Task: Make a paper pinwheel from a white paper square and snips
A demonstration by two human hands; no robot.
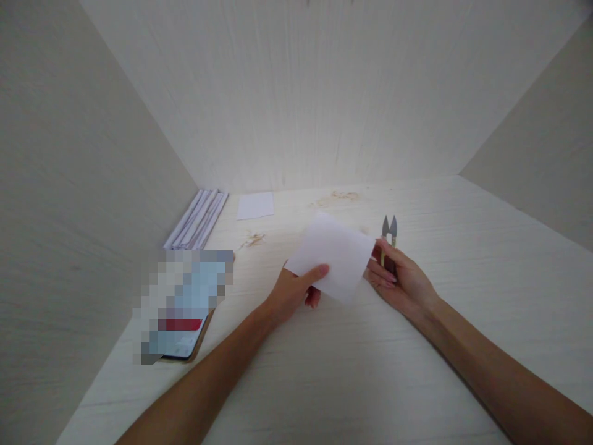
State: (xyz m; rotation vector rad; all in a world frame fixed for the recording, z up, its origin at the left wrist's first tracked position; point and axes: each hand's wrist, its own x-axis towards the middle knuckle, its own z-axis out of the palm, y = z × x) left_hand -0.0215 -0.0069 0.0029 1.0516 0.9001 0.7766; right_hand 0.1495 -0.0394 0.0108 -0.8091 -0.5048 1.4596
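Left fingers (317, 272) pinched white paper sheet (340, 247) at near-left edge; right fingers (383, 272) curled round thread snips (385, 228), blades (393, 226) forward, at sheet's right corner.

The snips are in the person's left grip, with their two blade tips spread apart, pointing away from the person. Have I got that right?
Not quite: the head view shows the snips in the right grip; the left grip holds the white sheet. The blade tips are indeed apart and pointing away.
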